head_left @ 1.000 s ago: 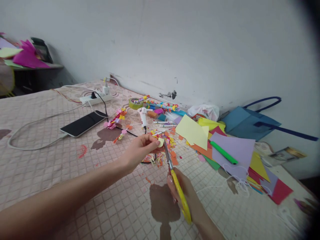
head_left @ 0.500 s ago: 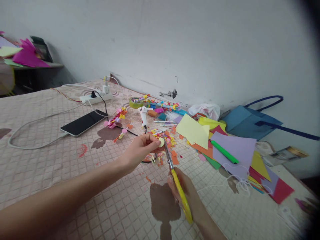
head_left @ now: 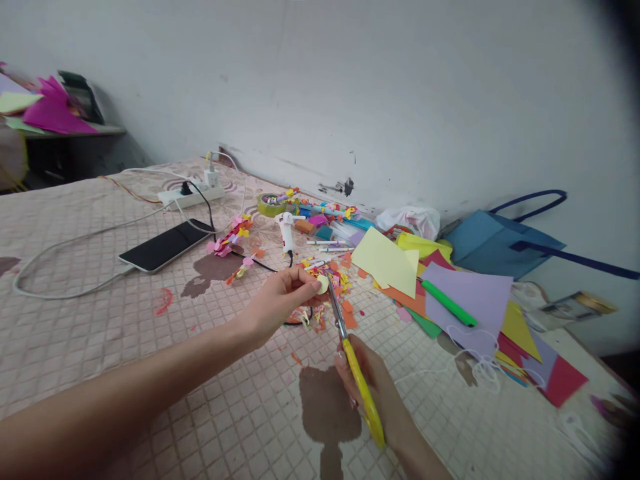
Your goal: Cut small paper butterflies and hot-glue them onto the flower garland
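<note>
Spreading out under the left hand (head_left: 283,297) and the right hand (head_left: 373,373), a grid-quilted cover (head_left: 100,340) is carrying pretty much everything. Biggest thing on it is a blue tote bag (head_left: 500,243), which is sitting well off to the right of the fingers. Closer in on that same side, a lavender paper sheet (head_left: 467,290) and a pale yellow paper sheet (head_left: 383,260) are lying on a loose pile, so I'd guess plenty of stock is left uncut. A smartphone (head_left: 167,247) is lying well left of the left fingers.

Yellow-handled scissors (head_left: 363,393) are next: the right fingers are gripping the handle, and the blades are pointing toward the left fingertips. A white glue gun (head_left: 286,235) is resting beyond the left fingers, nobody touching it. Left of that, a cluster of pink and yellow paper cutouts (head_left: 233,238) is looking like finished work, imo. Paper scraps (head_left: 349,319) are littering the cover around the left fingertips, so a fair bit of cutting seems done.

Smallest is the pale yellow paper disc (head_left: 323,285). The left thumb and fingers are pinching it, and the blades are sitting right by its edge; can't tell if they're touching. It's looking roundish, so probably mostly shaped, but whether any trimming is left isn't clear.
</note>
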`<state>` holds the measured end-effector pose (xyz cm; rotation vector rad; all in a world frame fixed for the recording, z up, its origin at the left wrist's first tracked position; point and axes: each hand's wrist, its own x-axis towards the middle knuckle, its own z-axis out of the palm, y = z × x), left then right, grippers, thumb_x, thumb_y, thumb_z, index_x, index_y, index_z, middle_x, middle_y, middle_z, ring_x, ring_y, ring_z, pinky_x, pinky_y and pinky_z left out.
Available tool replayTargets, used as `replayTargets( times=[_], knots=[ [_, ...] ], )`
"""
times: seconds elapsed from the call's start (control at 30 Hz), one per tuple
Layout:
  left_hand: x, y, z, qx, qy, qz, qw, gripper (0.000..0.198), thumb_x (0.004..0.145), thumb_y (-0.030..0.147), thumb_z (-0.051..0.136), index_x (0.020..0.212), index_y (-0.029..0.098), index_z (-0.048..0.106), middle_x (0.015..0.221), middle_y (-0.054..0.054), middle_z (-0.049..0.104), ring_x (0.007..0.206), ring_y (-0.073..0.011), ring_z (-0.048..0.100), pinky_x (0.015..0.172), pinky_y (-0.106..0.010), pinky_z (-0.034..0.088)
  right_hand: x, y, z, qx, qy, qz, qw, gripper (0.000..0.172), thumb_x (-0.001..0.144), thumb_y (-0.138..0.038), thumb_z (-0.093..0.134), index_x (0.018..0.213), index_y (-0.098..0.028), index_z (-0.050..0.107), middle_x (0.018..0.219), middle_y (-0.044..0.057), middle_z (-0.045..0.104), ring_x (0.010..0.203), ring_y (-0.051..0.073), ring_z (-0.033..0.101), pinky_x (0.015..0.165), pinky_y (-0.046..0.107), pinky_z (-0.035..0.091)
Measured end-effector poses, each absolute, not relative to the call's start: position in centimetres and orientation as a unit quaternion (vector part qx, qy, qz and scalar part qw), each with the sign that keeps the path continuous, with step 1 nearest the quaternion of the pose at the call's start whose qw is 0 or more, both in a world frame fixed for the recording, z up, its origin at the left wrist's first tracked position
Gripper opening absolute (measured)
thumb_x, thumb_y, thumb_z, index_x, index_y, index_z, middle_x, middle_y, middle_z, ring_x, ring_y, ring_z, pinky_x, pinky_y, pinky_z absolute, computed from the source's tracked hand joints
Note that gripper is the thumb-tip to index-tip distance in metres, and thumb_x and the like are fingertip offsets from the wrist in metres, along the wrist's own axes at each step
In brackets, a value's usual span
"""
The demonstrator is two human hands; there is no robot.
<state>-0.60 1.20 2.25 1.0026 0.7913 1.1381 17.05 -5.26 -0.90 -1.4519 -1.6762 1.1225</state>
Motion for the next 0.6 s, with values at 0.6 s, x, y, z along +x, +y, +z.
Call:
replayTargets(
  times=[0.6],
  knots=[
    [-0.63,1.38,2.05,0.421,0.335,0.512,0.67,0.02,0.074,0.028,0.07,0.073,0.014,0.056,0.074,0.002,0.065,0.07,-0.0097,0.065,0.075,-0.024,0.05,17.12,-5.38,-1.08,-0.562,-0.621,0.447,0.314,0.035,0.078,-0.053,0.053,0.067,-0.022,0.038,0.052,-0.008,0.033,0.042,0.008,0.03,0.038,0.02,0.027]
  ],
)
